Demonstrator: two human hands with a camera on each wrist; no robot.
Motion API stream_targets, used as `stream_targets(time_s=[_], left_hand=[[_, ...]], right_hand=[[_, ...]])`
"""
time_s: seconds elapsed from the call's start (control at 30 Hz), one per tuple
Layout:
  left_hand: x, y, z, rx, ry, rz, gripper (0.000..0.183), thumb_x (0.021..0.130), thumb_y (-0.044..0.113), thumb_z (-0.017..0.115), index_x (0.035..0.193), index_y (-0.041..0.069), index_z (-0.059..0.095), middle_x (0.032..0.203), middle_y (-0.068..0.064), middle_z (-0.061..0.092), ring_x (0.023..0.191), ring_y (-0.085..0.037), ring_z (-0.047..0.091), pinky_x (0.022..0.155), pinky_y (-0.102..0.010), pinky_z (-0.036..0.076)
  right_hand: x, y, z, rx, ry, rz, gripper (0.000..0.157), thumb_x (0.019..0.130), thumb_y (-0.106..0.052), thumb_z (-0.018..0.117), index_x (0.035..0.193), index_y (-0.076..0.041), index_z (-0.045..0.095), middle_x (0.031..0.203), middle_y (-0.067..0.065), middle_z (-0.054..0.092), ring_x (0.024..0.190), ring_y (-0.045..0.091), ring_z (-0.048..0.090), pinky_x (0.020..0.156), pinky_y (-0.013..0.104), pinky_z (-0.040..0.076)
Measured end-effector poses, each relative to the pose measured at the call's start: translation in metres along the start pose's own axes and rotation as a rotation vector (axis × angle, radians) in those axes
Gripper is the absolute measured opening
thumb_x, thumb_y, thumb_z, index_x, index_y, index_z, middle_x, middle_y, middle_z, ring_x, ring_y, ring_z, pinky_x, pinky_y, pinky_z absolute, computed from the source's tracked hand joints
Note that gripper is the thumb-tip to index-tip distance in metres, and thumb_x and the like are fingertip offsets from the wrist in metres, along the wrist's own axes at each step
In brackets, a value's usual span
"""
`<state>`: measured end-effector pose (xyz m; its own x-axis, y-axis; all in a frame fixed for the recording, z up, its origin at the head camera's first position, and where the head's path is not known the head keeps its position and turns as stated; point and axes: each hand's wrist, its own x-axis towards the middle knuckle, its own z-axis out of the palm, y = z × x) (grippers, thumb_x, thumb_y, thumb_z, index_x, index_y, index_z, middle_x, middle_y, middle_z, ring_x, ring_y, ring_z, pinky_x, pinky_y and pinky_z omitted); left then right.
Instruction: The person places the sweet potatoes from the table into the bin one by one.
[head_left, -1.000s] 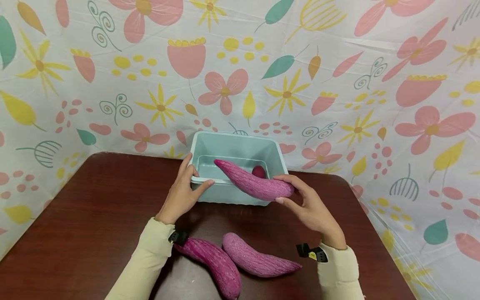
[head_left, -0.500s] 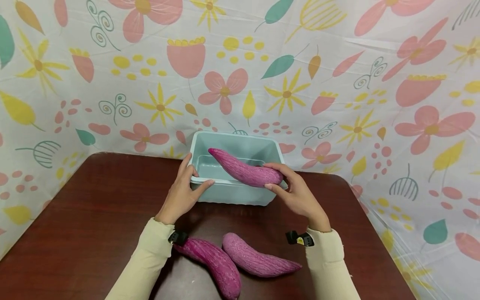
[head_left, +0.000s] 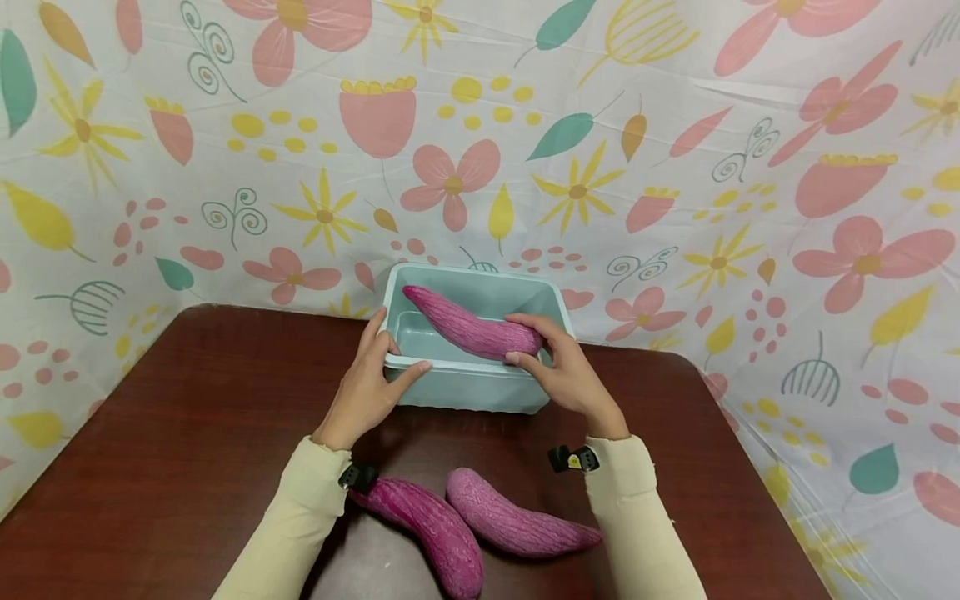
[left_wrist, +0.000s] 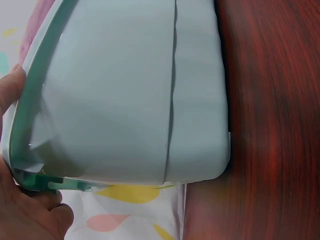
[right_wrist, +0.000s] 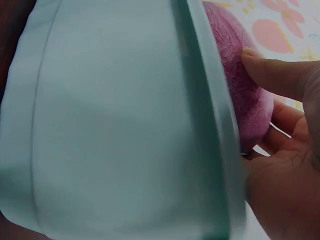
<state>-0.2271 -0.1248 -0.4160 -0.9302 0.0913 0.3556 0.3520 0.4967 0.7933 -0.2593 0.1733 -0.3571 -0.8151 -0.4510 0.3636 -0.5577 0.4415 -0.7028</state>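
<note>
A light blue plastic bin (head_left: pixel 465 387) stands at the back of the table. My left hand (head_left: pixel 363 379) grips its front-left corner, thumb over the rim, fingers along the left side. In my right hand (head_left: pixel 566 371) is a long purple sweet potato (head_left: pixel 468 327), pinched at its thick end between thumb and fingers. It slants over the bin's opening, the thin tip toward the back left. The right wrist view shows the sweet potato's blunt end (right_wrist: pixel 245 95) just past the rim. Two more sweet potatoes lie nearer me: a darker one (head_left: pixel 431 529) and a paler one (head_left: pixel 517 517).
The brown wooden table (head_left: pixel 187 450) has rounded back corners. A white cloth with printed flowers (head_left: pixel 450 183) hangs close behind the bin and along both sides. The left wrist strap overlaps the darker sweet potato's upper end in the head view.
My right hand has carried the sweet potato leftward and away from me, further over the bin. It now covers the dark red round thing seen inside earlier. The left hand keeps its place.
</note>
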Motion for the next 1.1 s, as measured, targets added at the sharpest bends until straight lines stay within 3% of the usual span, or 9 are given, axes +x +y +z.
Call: stream_targets(time_s=[0.2, 0.27, 0.4, 0.57, 0.63, 0.7, 0.83, 0.93, 1.1], left_hand=[[0.0, 0.0, 0.0, 0.002, -0.01, -0.007, 0.046, 0.094, 0.051, 0.066, 0.093, 0.014, 0.038, 0.172, -0.003, 0.007, 0.071, -0.024, 0.057, 0.048, -0.028, 0.031], [0.0, -0.001, 0.0, 0.0, -0.01, -0.008, 0.047, 0.094, 0.051, 0.066, 0.093, 0.014, 0.038, 0.172, -0.004, 0.007, 0.07, -0.024, 0.055, 0.048, -0.028, 0.031], [0.001, -0.001, 0.0, -0.001, -0.011, -0.006, 0.047, 0.094, 0.05, 0.067, 0.093, 0.014, 0.037, 0.172, -0.004, 0.008, 0.091, -0.028, 0.062, 0.049, -0.028, 0.032], [0.001, -0.001, 0.001, 0.002, -0.017, -0.009, 0.047, 0.095, 0.051, 0.066, 0.093, 0.014, 0.037, 0.172, -0.002, 0.007, 0.071, -0.031, 0.053, 0.048, -0.027, 0.031], [0.0, -0.002, 0.001, 0.002, -0.013, -0.008, 0.047, 0.095, 0.05, 0.066, 0.094, 0.013, 0.037, 0.172, -0.003, 0.007, 0.079, -0.034, 0.057, 0.049, -0.028, 0.032], [-0.001, -0.003, 0.001, 0.0, -0.002, -0.005, 0.047, 0.095, 0.048, 0.067, 0.095, 0.012, 0.037, 0.172, -0.005, 0.008, 0.101, -0.036, 0.06, 0.051, -0.03, 0.034], [-0.004, -0.005, 0.002, -0.006, 0.016, 0.014, 0.046, 0.096, 0.044, 0.067, 0.097, 0.01, 0.036, 0.171, -0.008, 0.009, 0.139, -0.038, 0.044, 0.057, -0.033, 0.038], [-0.003, -0.005, 0.003, -0.008, 0.018, 0.029, 0.046, 0.096, 0.043, 0.068, 0.097, 0.009, 0.036, 0.171, -0.009, 0.009, 0.143, -0.039, 0.04, 0.06, -0.034, 0.039], [-0.001, 0.0, 0.001, -0.005, 0.002, 0.035, 0.046, 0.096, 0.042, 0.068, 0.097, 0.009, 0.036, 0.171, -0.008, 0.008, 0.143, -0.037, 0.04, 0.059, -0.035, 0.039]], right_hand=[[0.002, 0.002, 0.003, 0.086, 0.033, 0.045, 0.058, 0.094, -0.011, 0.072, 0.147, -0.017, 0.049, 0.155, 0.006, 0.047, 0.152, 0.02, 0.033, 0.124, 0.048, 0.025], [0.002, 0.002, 0.003, 0.099, 0.033, 0.056, 0.06, 0.093, -0.011, 0.073, 0.148, -0.019, 0.048, 0.157, 0.005, 0.045, 0.153, 0.02, 0.031, 0.124, 0.048, 0.023], [0.001, 0.004, 0.003, 0.115, 0.029, 0.057, 0.062, 0.093, -0.013, 0.073, 0.149, -0.016, 0.046, 0.157, 0.006, 0.045, 0.152, 0.022, 0.035, 0.124, 0.047, 0.025], [-0.001, 0.006, 0.003, 0.132, 0.036, 0.058, 0.064, 0.092, -0.01, 0.074, 0.149, -0.011, 0.046, 0.156, 0.009, 0.046, 0.149, 0.025, 0.039, 0.122, 0.044, 0.027], [-0.001, 0.004, 0.004, 0.143, 0.037, 0.051, 0.064, 0.091, -0.009, 0.075, 0.148, -0.01, 0.046, 0.155, 0.008, 0.048, 0.147, 0.027, 0.042, 0.121, 0.043, 0.03], [-0.002, 0.002, 0.005, 0.151, 0.038, 0.035, 0.064, 0.091, -0.01, 0.075, 0.148, -0.009, 0.047, 0.152, 0.008, 0.051, 0.143, 0.03, 0.046, 0.12, 0.04, 0.034], [-0.009, -0.001, 0.005, 0.183, 0.039, -0.033, 0.062, 0.089, -0.005, 0.076, 0.145, -0.009, 0.05, 0.146, 0.009, 0.057, 0.134, 0.035, 0.053, 0.113, 0.033, 0.043], [-0.021, -0.004, 0.002, 0.227, 0.036, -0.077, 0.063, 0.086, 0.003, 0.076, 0.144, -0.006, 0.051, 0.141, 0.011, 0.06, 0.13, 0.037, 0.055, 0.111, 0.031, 0.045], [-0.047, -0.009, -0.001, 0.24, 0.035, -0.069, 0.069, 0.081, 0.006, 0.079, 0.143, -0.006, 0.052, 0.14, 0.011, 0.061, 0.132, 0.026, 0.057, 0.112, 0.028, 0.043]])
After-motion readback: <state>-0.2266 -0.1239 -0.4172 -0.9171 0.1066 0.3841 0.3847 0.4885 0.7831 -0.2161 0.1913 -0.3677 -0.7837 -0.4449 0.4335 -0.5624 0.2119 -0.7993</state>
